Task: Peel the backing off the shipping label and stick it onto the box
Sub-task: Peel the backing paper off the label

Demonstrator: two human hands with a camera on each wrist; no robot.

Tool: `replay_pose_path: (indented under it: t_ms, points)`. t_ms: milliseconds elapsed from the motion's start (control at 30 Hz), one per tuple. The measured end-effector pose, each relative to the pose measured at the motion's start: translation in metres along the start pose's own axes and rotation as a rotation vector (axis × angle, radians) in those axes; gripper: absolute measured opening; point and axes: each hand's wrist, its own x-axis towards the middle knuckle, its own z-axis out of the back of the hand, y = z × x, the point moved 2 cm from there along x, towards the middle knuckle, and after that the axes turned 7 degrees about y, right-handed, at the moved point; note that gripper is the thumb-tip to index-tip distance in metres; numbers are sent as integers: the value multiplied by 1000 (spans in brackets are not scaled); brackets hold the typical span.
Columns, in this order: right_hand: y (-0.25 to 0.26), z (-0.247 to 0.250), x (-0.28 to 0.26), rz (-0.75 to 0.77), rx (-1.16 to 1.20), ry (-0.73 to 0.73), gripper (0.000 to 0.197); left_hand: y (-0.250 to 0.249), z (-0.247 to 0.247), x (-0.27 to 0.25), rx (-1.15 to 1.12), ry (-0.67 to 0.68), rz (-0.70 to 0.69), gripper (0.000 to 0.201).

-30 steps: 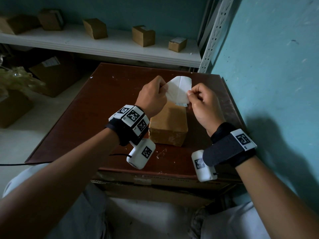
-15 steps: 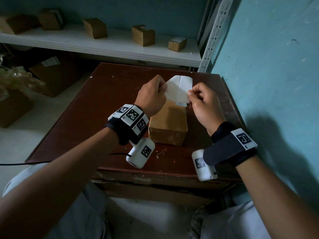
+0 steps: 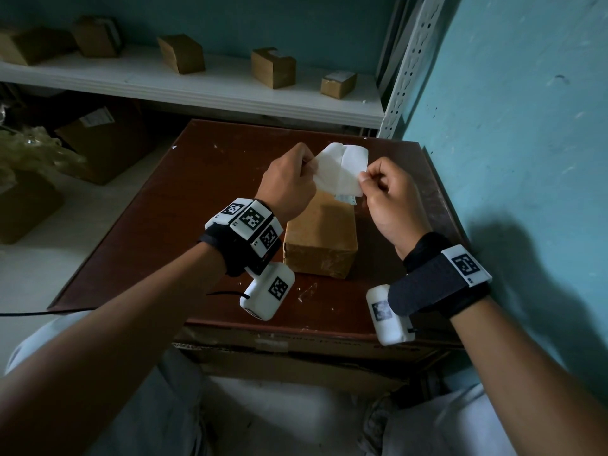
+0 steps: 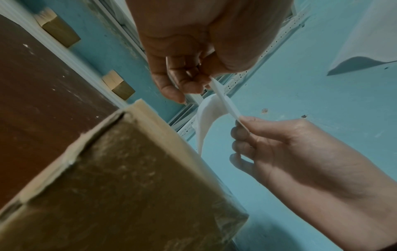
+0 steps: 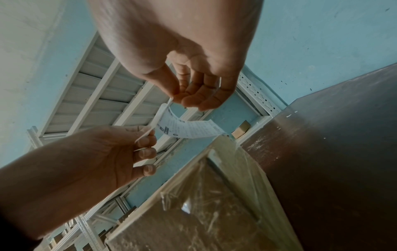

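A white shipping label sheet hangs in the air between both hands, above the far end of a brown cardboard box on the dark red table. My left hand pinches its left edge and my right hand pinches its right edge. In the right wrist view the label curls away with its print showing, and the two layers part near the right hand. The left wrist view shows the sheet edge-on, with my left hand pinching it. The box lies just below.
A white shelf behind the table carries several small cardboard boxes. A teal wall stands close on the right. Larger cartons sit on the floor at the left. Paper scraps lie near the table's front edge.
Almost nothing has moved. Both hands keep their pinch, and the top of the sheet has spread slightly wider.
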Motion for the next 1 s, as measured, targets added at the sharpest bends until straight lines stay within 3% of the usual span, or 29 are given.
replay_pose_path:
  t_ms: [1000]
  points:
    - [-7, 0, 3, 36, -19, -4, 14, 1, 2, 0, 8, -10, -11, 9]
